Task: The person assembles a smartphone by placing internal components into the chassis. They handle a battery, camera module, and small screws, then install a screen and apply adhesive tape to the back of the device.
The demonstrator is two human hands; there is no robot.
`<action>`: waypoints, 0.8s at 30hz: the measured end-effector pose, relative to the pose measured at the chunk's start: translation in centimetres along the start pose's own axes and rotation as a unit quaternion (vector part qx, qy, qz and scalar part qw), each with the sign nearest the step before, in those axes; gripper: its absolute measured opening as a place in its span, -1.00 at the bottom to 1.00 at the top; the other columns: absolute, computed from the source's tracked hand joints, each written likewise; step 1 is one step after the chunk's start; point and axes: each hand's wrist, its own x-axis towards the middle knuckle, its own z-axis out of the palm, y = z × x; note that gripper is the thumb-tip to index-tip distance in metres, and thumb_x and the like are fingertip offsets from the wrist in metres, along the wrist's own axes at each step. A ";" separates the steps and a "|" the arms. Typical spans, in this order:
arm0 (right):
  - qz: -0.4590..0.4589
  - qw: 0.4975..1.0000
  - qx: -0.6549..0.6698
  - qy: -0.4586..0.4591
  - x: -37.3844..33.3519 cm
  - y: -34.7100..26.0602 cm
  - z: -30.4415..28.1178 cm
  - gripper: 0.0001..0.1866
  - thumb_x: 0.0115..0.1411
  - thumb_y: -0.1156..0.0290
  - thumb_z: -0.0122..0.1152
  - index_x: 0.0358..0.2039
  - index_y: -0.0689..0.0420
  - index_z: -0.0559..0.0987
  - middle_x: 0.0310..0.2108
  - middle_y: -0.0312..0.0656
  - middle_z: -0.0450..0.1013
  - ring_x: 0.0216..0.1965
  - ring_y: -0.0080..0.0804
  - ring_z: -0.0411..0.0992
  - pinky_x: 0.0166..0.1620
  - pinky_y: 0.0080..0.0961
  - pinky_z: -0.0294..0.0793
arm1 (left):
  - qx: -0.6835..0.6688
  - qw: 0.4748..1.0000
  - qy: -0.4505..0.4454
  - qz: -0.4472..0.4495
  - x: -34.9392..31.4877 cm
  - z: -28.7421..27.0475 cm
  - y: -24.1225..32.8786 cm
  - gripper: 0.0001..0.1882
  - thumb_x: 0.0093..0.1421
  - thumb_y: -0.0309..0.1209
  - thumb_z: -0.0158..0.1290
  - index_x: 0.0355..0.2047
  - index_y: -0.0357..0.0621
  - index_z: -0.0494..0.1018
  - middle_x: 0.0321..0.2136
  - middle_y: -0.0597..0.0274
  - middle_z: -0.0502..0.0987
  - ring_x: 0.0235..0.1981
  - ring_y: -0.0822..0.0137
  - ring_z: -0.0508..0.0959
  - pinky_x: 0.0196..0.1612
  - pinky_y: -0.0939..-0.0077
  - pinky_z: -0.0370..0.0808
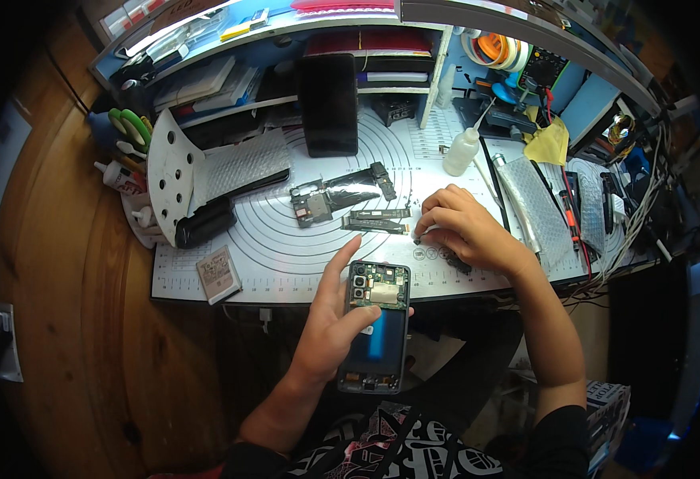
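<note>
My left hand (332, 327) grips an opened smartphone (378, 343) by its sides, just off the mat's front edge. Its back is off, so the green circuit board (388, 279) and the camera lenses show at the top; my thumb lies across the board's lower edge. My right hand (466, 231) rests on the mat with thumb and fingers pinched together near a tiny dark piece, too small to name. Just left of these fingertips lie flat dark flex-cable strips (376, 221). Behind them is a dark phone inner cover (311, 203) with a black film part (354, 190).
A black phone (327, 108) leans upright against the shelf. A white squeeze bottle (462, 152) stands behind my right hand. Bubble-wrapped items (533, 203), a red-tipped tool (569, 219) and wires lie at right. A pale rectangular block (219, 274) sits front left, near a white perforated holder (176, 180).
</note>
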 end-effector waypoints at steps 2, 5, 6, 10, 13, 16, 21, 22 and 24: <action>-0.012 1.000 -0.018 0.020 -0.4 -0.2 0.4 -0.82 0.10 0.49 0.41 -0.25 0.06 0.67 -0.18 -0.26 0.47 -0.06 -0.21 0.39 0.06 -0.31 0.36 | -0.003 1.000 0.004 0.002 -0.1 0.1 0.1 -0.10 0.20 -0.71 -0.10 0.51 -0.15 -0.19 0.08 -0.23 0.47 -0.04 0.06 0.66 0.06 0.22 0.63; -0.026 0.999 -0.021 0.034 -0.6 -0.3 0.7 -0.83 0.11 0.49 0.40 -0.24 0.05 0.67 -0.19 -0.26 0.48 -0.07 -0.20 0.39 0.04 -0.30 0.37 | -0.007 1.000 0.004 0.002 -0.2 0.2 0.1 -0.10 0.20 -0.71 -0.10 0.51 -0.15 -0.19 0.08 -0.23 0.47 -0.04 0.06 0.66 0.06 0.23 0.63; -0.030 0.999 -0.019 0.037 -0.7 -0.3 0.7 -0.82 0.11 0.49 0.40 -0.23 0.05 0.67 -0.19 -0.26 0.48 -0.07 -0.20 0.39 0.03 -0.30 0.37 | -0.010 1.000 0.002 0.001 -0.2 0.2 0.1 -0.10 0.20 -0.71 -0.10 0.51 -0.16 -0.19 0.08 -0.23 0.47 -0.04 0.06 0.66 0.06 0.23 0.63; -0.035 0.999 -0.029 0.029 -0.6 -0.5 1.1 -0.82 0.12 0.52 0.38 -0.23 0.10 0.63 -0.19 -0.25 0.48 -0.07 -0.20 0.39 0.03 -0.30 0.38 | 0.011 1.000 -0.002 0.001 -0.6 -0.1 -0.5 -0.06 0.17 -0.69 -0.11 0.52 0.00 -0.20 0.09 -0.29 0.47 -0.03 -0.11 0.66 0.00 0.09 0.69; -0.043 0.996 -0.067 0.047 -0.7 -1.4 1.1 -0.82 0.13 0.55 0.36 -0.24 0.15 0.59 -0.20 -0.23 0.48 -0.08 -0.20 0.41 0.01 -0.30 0.40 | -0.008 1.000 -0.010 0.003 -0.6 -0.1 -0.5 -0.18 0.23 -0.64 -0.08 0.47 -0.07 -0.09 0.09 -0.26 0.47 -0.04 -0.09 0.66 -0.03 0.16 0.71; -0.059 0.994 0.001 0.087 -0.5 -3.2 0.9 -0.82 0.13 0.58 0.33 -0.24 0.18 0.56 -0.22 -0.18 0.50 -0.14 -0.17 0.48 -0.06 -0.30 0.49 | -0.023 1.000 0.002 -0.005 -0.8 -0.3 -1.0 -0.43 0.33 -0.56 -0.04 0.33 -0.15 0.14 0.03 -0.19 0.52 -0.04 -0.01 0.67 -0.07 0.25 0.72; -0.079 0.990 0.106 0.056 -0.7 -7.1 1.5 -0.80 0.12 0.65 0.31 -0.22 0.20 0.56 -0.25 -0.10 0.53 -0.27 -0.13 0.58 -0.22 -0.35 0.59 | -0.014 0.999 0.008 -0.041 -0.7 -0.9 -1.2 -0.68 0.38 -0.53 0.03 0.13 -0.22 0.35 -0.06 0.02 0.57 -0.06 0.25 0.66 -0.04 0.46 0.62; -0.076 0.990 0.110 0.041 -0.8 -7.4 1.6 -0.76 0.12 0.69 0.28 -0.17 0.21 0.60 -0.25 -0.11 0.53 -0.27 -0.16 0.58 -0.20 -0.36 0.59 | -0.021 0.999 0.013 -0.041 -0.8 -0.8 -1.2 -0.70 0.38 -0.53 0.05 0.11 -0.23 0.38 -0.07 0.09 0.58 -0.08 0.33 0.66 -0.01 0.54 0.58; -0.050 0.991 0.098 0.082 -1.1 -7.5 2.2 -0.72 0.13 0.70 0.25 -0.13 0.21 0.61 -0.25 -0.11 0.53 -0.26 -0.16 0.58 -0.19 -0.35 0.59 | 0.006 1.000 0.009 -0.011 -1.0 -0.6 -1.1 -0.63 0.37 -0.57 0.04 0.16 -0.21 0.34 -0.04 0.10 0.56 -0.05 0.35 0.64 0.02 0.53 0.56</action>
